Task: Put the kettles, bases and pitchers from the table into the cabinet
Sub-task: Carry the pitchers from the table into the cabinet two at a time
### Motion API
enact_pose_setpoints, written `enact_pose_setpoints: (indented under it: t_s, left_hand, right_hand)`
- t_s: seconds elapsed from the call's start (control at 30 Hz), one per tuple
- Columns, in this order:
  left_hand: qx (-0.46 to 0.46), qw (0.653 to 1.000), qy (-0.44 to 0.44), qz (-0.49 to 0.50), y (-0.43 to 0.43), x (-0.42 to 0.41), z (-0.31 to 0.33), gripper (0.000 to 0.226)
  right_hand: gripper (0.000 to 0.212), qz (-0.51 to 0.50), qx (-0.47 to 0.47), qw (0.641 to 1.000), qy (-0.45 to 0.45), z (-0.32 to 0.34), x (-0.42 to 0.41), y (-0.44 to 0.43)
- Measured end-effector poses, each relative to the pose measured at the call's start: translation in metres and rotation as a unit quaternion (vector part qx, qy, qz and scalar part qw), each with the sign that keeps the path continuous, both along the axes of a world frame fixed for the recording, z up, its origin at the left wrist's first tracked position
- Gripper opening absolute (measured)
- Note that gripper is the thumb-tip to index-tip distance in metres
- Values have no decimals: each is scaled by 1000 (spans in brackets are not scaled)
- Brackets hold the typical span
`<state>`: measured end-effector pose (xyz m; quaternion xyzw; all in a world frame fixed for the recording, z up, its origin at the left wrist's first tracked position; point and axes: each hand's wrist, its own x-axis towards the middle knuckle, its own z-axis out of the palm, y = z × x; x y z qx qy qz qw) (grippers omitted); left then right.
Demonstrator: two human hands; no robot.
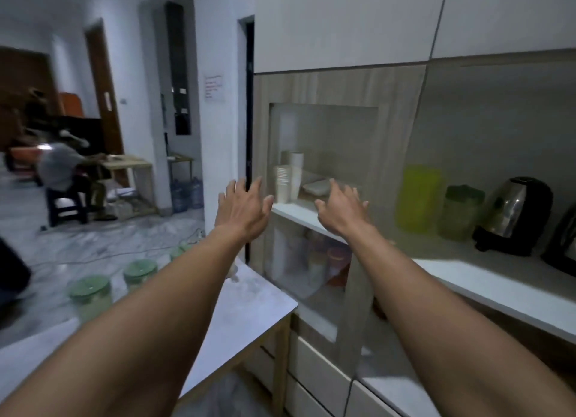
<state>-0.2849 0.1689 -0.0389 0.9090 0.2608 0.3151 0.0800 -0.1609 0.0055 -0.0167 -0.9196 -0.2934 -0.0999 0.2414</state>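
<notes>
Two empty hands reach toward the cabinet

The left hand [243, 207] and right hand [343, 209] are spread open before the glass-door cabinet [324, 130]; a steel kettle [516, 214] stands inside, right.

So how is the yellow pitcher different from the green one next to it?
The yellow-green pitcher stands taller and brighter than the green-lidded pitcher. The yellow-green pitcher is one colour all over; the green-lidded pitcher has a dark lid over a paler body. Both stand upright in the cabinet niche, left of the kettle.

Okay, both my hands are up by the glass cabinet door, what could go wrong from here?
The picture is motion-blurred, so you seem to be moving fast: either empty hand, left or right, could bump the glass door. The green-lidded pitchers sit near the table's far edge under your left arm.
</notes>
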Motion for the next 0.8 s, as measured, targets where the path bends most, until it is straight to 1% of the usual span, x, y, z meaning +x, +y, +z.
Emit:
enact_pose_setpoints:
  t_s: [0.07,0.13,0.23,0.4,0.67,0.8]
  left_hand:
    - [-24,999,8,40,29,-42,-6,61]
    - [-46,996,16,71,53,-76,-12,61]
    - [-55,991,29,115,88,-128,-22,63]
    - [-65,982,26,177,146,-201,-33,62]
    - [-76,974,21,210,230,-266,-59,61]
    - [-101,972,26,211,260,-279,-82,64]
  right_hand:
    - [64,47,10,999,19,-6,-30,37]
    - [65,82,9,996,29,-13,-56,65]
    - [69,129,-3,991,35,-22,-96,109]
    - [67,197,-6,980,39,-36,-154,189]
    - [72,238,-22,970,44,-66,-209,291]
    - [68,243,-27,968,52,-85,-220,326]
